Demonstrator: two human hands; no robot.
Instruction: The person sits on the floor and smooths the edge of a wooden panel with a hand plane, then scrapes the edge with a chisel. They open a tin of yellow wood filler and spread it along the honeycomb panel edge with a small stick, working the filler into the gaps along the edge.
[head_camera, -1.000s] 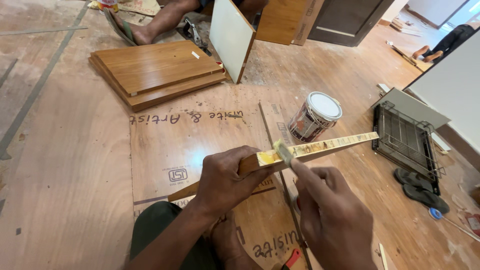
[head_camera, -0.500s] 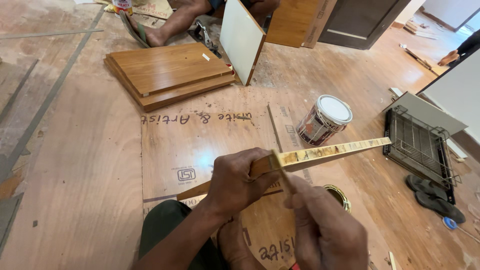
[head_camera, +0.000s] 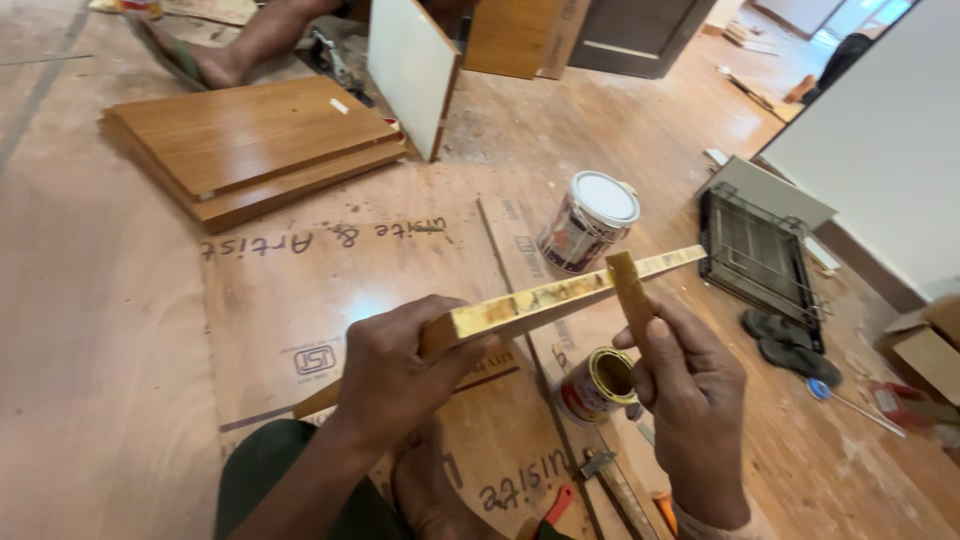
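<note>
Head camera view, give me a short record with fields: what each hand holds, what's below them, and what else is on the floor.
left hand: left hand grips a long narrow wooden strip with yellowish glue-coated edge, held level
right hand: right hand presses a small flat tan spreader against the strip's edge
below: open gold-rimmed small tin on the brown plywood sheet
nearby: closed white-lidded can; stacked brown wooden panels; black wire rack

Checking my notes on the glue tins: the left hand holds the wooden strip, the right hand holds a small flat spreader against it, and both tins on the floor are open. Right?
Not quite. The head view shows only the small tin by the right hand open; the larger tin has its lid on. The left hand does hold the wooden strip, with the spreader against it.
</note>
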